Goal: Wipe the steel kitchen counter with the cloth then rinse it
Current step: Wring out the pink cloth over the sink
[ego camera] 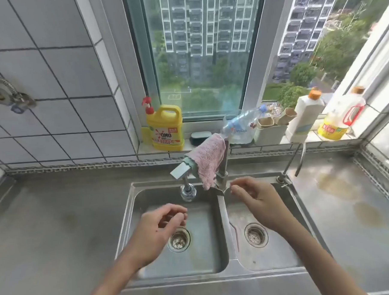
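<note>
Hanging over the faucet point(221, 168) at the counter's point(58, 220) back edge, the pink cloth point(208, 161) is best gathered whole before wiping, since the left hand point(163, 224) and right hand point(256, 199) are held loosely curled and empty over the sink point(223, 215).

Faucet point(221, 166) neck partly hidden under cloth point(209, 160), window buildings blurred, sill bottle labels perhaps unreadable
</note>
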Tool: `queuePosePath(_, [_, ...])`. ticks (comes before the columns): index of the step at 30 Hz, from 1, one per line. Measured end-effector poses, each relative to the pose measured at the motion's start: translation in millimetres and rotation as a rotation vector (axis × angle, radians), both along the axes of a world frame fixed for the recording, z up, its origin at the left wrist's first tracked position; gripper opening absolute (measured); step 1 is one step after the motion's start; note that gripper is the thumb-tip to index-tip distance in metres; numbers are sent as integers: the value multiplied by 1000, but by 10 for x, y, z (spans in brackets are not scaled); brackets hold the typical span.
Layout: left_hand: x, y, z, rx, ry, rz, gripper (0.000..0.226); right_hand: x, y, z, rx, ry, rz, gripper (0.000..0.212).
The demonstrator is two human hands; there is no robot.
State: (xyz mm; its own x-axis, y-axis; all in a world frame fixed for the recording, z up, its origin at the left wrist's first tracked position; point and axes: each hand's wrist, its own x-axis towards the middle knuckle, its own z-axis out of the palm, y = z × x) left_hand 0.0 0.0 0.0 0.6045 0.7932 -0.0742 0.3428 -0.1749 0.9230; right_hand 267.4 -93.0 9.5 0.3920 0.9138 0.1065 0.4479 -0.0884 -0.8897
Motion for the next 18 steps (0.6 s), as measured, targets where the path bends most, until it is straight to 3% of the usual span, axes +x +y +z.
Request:
queuePosePath(6, [734, 558, 539, 185, -113, 71, 12, 461, 714, 263, 25, -87, 78, 13])
queuePosePath(11, [1249, 1069, 632, 406, -5, 133, 19, 633, 1036, 155, 33, -122, 33, 31])
queuePosePath(14, [1499, 1409, 521, 291, 111, 36, 34, 631, 1125, -5, -2, -83, -44, 39])
queuePosePath(18, [1736, 1776, 344, -67, 232, -185, 59, 571, 1239, -147, -149, 108, -97, 60])
